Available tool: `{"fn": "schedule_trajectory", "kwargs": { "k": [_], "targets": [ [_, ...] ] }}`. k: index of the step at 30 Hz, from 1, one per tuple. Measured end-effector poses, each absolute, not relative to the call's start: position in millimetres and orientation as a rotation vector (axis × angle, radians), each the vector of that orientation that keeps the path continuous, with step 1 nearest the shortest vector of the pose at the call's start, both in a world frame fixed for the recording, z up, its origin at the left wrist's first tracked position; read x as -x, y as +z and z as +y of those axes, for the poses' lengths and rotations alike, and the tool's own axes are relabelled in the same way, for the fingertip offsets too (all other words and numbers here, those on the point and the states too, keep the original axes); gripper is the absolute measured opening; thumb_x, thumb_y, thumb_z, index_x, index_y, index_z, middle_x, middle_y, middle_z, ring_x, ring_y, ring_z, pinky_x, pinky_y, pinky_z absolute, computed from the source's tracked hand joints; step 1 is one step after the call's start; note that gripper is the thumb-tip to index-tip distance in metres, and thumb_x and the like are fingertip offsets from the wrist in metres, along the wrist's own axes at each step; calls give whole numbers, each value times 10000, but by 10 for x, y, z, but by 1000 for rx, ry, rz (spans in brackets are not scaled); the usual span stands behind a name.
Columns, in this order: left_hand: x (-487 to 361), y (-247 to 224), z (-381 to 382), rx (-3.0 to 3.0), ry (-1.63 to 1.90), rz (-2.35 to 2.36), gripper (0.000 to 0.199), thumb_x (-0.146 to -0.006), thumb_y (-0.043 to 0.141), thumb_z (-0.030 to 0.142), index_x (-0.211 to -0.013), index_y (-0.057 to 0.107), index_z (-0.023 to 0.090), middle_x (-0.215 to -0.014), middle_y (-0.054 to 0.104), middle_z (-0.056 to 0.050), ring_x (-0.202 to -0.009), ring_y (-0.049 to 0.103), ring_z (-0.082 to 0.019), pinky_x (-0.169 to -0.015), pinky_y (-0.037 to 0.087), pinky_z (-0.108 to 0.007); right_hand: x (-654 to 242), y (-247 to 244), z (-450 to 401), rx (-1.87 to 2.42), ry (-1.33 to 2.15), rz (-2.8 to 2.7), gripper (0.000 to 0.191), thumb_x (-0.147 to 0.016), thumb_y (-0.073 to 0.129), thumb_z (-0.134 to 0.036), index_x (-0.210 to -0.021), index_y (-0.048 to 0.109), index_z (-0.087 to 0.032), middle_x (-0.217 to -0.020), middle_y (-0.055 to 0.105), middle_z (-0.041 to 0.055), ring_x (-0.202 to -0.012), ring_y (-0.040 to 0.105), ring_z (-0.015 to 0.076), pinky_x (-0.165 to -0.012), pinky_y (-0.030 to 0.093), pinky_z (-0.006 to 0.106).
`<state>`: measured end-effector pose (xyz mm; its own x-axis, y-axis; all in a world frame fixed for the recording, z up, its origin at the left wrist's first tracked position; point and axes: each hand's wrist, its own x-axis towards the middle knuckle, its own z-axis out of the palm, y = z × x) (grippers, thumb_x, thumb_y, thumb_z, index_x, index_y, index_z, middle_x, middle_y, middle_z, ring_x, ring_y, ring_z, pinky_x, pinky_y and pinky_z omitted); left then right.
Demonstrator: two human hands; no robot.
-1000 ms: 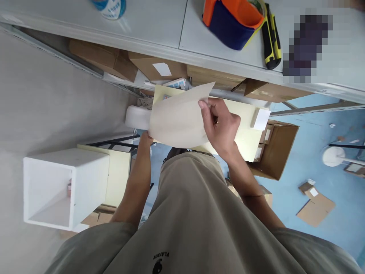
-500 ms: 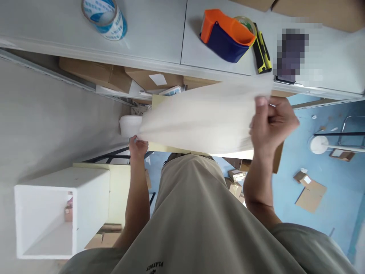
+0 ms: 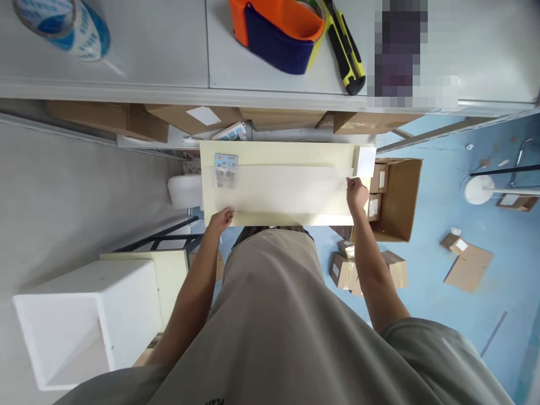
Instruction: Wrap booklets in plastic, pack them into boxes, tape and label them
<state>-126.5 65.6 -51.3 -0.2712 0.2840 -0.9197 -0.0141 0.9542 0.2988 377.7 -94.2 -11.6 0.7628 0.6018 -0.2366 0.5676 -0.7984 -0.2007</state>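
A thin, whitish, see-through sheet (image 3: pixel 287 190) stretches low over a pale yellow board (image 3: pixel 278 153). My left hand (image 3: pixel 221 219) pinches the sheet near its lower left corner. At the other end, the fingers of my right hand (image 3: pixel 356 194) are closed on its right edge. A small clear packet with a blue card (image 3: pixel 225 162) lies at the board's left end, its lower part veiled by the sheet. White rectangular pieces (image 3: pixel 365 162) rest at the board's right end, close to my right hand.
Beyond the board, a grey shelf bears a blue-and-white tape roll (image 3: pixel 90 36), an orange and navy tape dispenser (image 3: pixel 278 36) and a yellow-black cutter (image 3: pixel 346 53). An open carton (image 3: pixel 396 199) stands at the right. A white bin-like box (image 3: pixel 126 304) is at lower left.
The sheet has come down from a raised, billowing position to lie nearly flat over the board. My right hand has lowered with it, uncovering the packet and the white pieces.
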Motion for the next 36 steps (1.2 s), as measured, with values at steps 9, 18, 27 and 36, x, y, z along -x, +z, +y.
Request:
{"fn": "schedule_trajectory", "kwargs": {
  "k": [9, 18, 27, 36],
  "targets": [
    [1141, -442, 1399, -1180, 371, 1963, 232, -785, 826, 163, -886, 624, 216, -1181, 699, -144, -1330, 587, -311, -1134, 471, -372, -3743, -581, -903, 2814, 484, -830, 308, -1110, 476, -346, -1174, 699, -144, -1149, 725, 182, -897, 639, 253, -725, 419, 337],
    [561, -687, 2508, -1558, -36, 1996, 515, -714, 939, 197, -1037, 541, 151, -1338, 632, -298, -1391, 553, -444, -1214, 388, -557, -2957, -632, -1111, 2564, 833, -964, 309, -1012, 556, -339, -1270, 627, -184, -1241, 641, 168, -969, 646, 270, -791, 518, 365],
    [456, -559, 2763, -1844, -134, 1739, 365, -762, 906, 279, -766, 549, 203, -1056, 671, -129, -1154, 654, -339, -1100, 500, -474, -2882, -826, -1157, 2441, 879, -745, 318, -947, 584, -328, -1238, 586, -200, -1255, 604, 166, -1005, 628, 281, -840, 539, 403],
    [-548, 313, 1962, -2068, 337, 1088, 65, -995, 716, 226, -1057, 733, 216, -1218, 720, -45, -1324, 624, -258, -1239, 410, -411, -2928, -862, -1176, 2368, 931, -680, 316, -948, 619, -312, -1239, 602, -189, -1309, 597, 155, -994, 596, 248, -914, 534, 385]
  ]
}}
